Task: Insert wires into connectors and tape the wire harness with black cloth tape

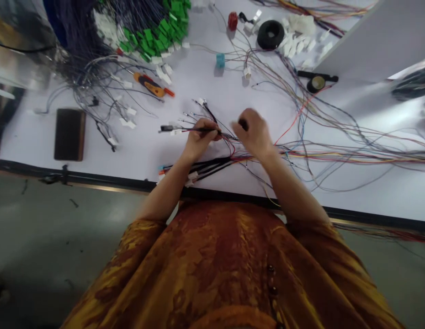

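we have the wires before us on the white table, between our two hands. our left hand is pinching them: the thumb and the forefinger are pressed together, and from there a dark plug points to nine o'clock. some loose wire ends lie near this hand, at ten o'clock. our right hand is blurred, just beside the wires; its fingers are curled, a dark thing shows at them, and we cannot tell if they pinch it. at seven o'clock from the hands we see black sleeves and a white plug. the long part of the wires runs to three o'clock. farther away there are a dark box at nine, an orange tool at ten, green plugs at eleven, a blue plug at twelve and a black roll at one o'clock.
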